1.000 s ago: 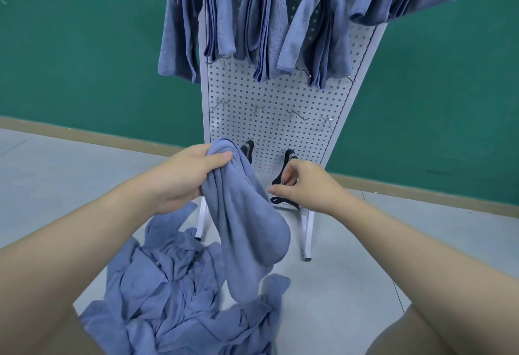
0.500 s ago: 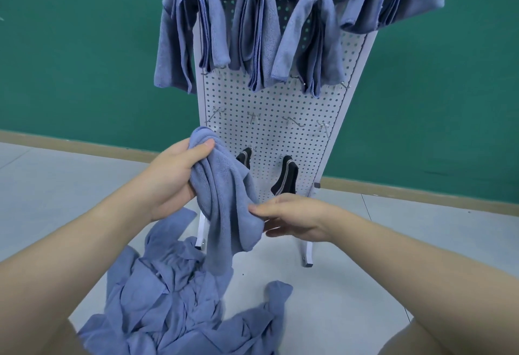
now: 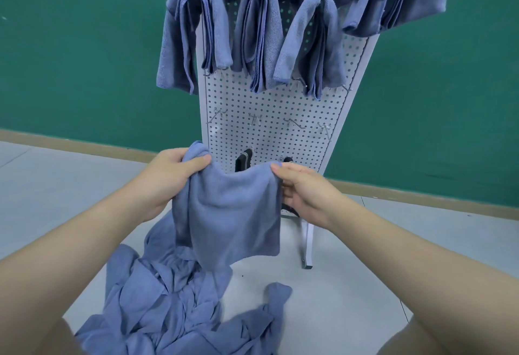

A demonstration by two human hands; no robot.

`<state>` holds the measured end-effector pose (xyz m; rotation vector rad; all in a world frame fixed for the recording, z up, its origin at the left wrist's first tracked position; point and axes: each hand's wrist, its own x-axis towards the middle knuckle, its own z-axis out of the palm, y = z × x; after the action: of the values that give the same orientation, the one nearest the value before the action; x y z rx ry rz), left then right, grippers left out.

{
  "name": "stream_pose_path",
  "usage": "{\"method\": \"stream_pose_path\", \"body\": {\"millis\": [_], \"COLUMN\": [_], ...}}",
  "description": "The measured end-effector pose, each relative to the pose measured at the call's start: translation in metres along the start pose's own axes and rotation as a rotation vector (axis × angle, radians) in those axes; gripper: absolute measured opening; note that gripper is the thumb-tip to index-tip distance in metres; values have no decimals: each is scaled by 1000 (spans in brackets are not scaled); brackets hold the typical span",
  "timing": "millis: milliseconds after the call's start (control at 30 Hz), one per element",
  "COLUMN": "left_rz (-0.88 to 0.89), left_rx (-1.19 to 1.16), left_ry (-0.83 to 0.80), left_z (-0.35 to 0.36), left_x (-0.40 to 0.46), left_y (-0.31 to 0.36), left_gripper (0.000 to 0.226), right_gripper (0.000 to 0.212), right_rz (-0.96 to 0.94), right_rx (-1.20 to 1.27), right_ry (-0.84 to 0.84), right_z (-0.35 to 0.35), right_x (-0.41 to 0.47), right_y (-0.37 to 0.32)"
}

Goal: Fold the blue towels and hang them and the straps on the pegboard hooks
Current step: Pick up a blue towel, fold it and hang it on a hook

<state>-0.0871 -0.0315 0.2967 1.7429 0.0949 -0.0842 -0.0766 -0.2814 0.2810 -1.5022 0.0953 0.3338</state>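
A blue towel (image 3: 230, 214) hangs spread between my hands in front of the white pegboard (image 3: 269, 107). My left hand (image 3: 168, 175) grips its upper left corner, bunched in the fingers. My right hand (image 3: 303, 189) pinches the upper right corner. Several folded blue towels (image 3: 258, 34) hang on the upper hooks. A row of bare metal hooks (image 3: 292, 123) runs across the middle of the board. Two black straps (image 3: 243, 159) hang low on the board, partly hidden behind the held towel.
A heap of loose blue towels (image 3: 174, 304) lies on the grey floor below my left arm. The pegboard stands on white feet (image 3: 306, 242) before a green wall (image 3: 84, 59) with a tan baseboard. Bare floor (image 3: 351, 284) stretches to the right of the heap.
My right hand left the black strap, came to the towel and took its right corner. The towel, first bunched and dangling from my left hand, is now spread between both hands and clear of the heap.
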Motion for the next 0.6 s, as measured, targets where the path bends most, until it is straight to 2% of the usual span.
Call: {"method": "stream_pose_path", "body": {"millis": [200, 333, 433, 600], "left_rz": [-102, -167, -235, -280], "left_rx": [-25, -147, -315, -546], "left_ry": [121, 134, 145, 142], "left_z": [-17, -19, -18, -17], "left_x": [6, 12, 15, 20], "left_y": [-6, -11, -10, -8], "left_gripper": [18, 31, 31, 45], "right_gripper": [17, 16, 14, 15], "right_rz": [-120, -150, -142, -144], "right_rx": [101, 97, 101, 129], "right_ry": [261, 315, 349, 358], "right_z": [-31, -50, -56, -58], "right_x": [4, -1, -6, -10], "right_y": [-19, -25, -29, -34]}}
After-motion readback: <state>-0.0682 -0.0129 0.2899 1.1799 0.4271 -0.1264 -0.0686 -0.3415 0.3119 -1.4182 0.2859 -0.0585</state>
